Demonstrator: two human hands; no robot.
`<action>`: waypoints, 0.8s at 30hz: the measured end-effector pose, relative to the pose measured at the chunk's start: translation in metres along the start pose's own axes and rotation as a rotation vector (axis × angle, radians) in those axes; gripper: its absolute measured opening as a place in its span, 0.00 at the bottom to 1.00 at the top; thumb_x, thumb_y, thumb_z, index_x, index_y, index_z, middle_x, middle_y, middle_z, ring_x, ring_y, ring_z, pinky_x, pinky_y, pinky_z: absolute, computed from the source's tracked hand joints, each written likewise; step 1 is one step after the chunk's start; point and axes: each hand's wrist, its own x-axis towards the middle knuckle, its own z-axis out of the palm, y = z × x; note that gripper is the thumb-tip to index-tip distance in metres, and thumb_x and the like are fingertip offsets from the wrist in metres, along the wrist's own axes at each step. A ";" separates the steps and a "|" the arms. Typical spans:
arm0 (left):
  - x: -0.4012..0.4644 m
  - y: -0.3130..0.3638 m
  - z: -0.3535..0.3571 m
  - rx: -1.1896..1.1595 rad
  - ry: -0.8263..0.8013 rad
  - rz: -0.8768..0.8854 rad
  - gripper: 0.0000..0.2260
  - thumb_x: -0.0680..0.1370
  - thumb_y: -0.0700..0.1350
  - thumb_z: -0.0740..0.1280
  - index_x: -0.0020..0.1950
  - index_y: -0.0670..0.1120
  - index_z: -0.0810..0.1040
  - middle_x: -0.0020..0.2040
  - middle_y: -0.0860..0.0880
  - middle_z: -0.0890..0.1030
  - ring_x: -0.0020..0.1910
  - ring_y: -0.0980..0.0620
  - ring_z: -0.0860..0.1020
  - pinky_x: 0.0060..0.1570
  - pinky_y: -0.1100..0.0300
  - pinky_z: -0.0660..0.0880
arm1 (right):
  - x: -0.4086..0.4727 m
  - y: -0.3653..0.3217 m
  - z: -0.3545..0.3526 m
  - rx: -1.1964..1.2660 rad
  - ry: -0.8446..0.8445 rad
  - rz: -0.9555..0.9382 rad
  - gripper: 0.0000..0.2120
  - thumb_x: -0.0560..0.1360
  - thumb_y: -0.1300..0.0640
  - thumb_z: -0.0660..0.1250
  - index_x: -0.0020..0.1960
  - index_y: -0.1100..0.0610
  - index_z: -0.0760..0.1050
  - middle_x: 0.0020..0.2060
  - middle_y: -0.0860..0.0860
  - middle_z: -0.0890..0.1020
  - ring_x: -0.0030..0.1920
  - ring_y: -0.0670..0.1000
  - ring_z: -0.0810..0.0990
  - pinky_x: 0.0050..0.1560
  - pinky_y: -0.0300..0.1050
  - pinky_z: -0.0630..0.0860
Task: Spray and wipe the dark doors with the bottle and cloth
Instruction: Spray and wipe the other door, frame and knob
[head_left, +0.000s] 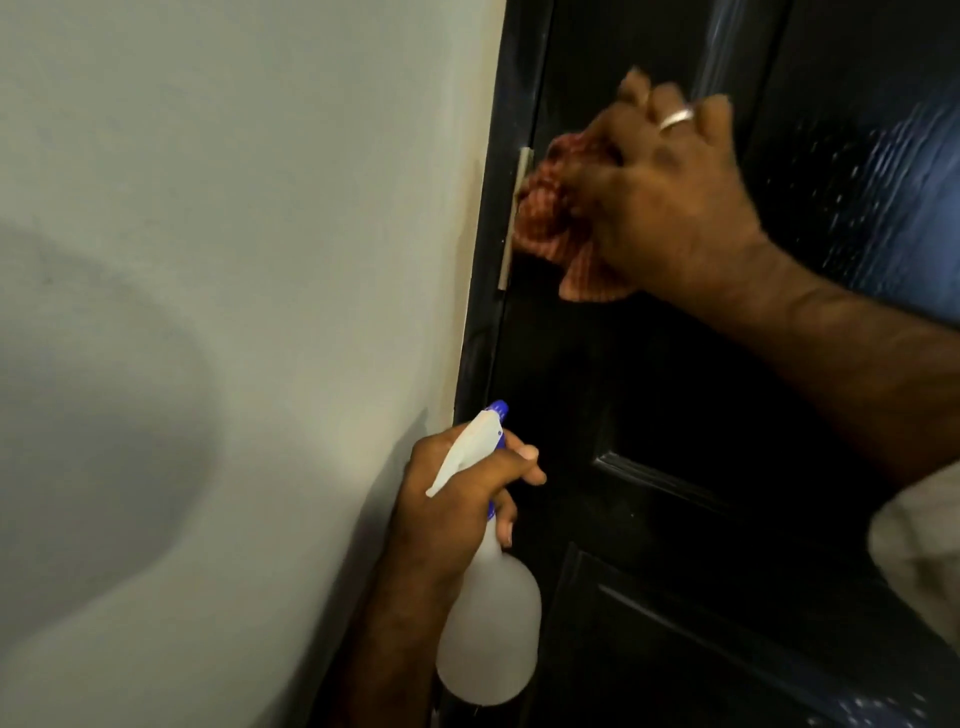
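In the upper middle of the frame the right hand (670, 208) holds the bunched cloth (556, 218) against the dark door (675, 395), its fingers (670, 104) curled over the cloth, with the pale hinge strip (514, 218) running upright at the cloth's left, while the left hand (457, 499) grips the spray bottle (488, 613) lower down.

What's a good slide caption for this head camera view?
Right hand wipes the dark door with a red cloth; left hand holds the spray bottle.

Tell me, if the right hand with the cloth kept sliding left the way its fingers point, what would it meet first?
Probably the pale metal plate on the door edge: the cloth under the right hand already reaches it. Beyond lies the wall.
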 end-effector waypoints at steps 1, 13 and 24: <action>-0.001 0.000 -0.001 -0.014 0.000 0.000 0.16 0.75 0.50 0.72 0.50 0.37 0.83 0.35 0.48 0.85 0.24 0.49 0.76 0.31 0.55 0.79 | 0.002 0.002 -0.001 0.006 -0.005 0.090 0.25 0.79 0.47 0.72 0.74 0.52 0.77 0.75 0.64 0.72 0.74 0.71 0.68 0.72 0.73 0.64; 0.024 0.044 0.019 -0.081 0.078 0.031 0.06 0.81 0.44 0.71 0.50 0.43 0.85 0.43 0.42 0.87 0.27 0.47 0.75 0.34 0.53 0.78 | 0.018 0.036 -0.008 -0.159 -0.021 -0.249 0.32 0.78 0.48 0.70 0.80 0.54 0.69 0.78 0.64 0.68 0.75 0.71 0.69 0.70 0.73 0.66; 0.012 -0.006 0.007 -0.014 0.049 0.040 0.06 0.82 0.42 0.70 0.49 0.41 0.84 0.43 0.43 0.87 0.26 0.47 0.75 0.32 0.53 0.78 | -0.091 -0.045 0.032 0.155 -0.135 -0.318 0.51 0.77 0.38 0.71 0.88 0.56 0.49 0.86 0.65 0.51 0.85 0.68 0.50 0.85 0.65 0.47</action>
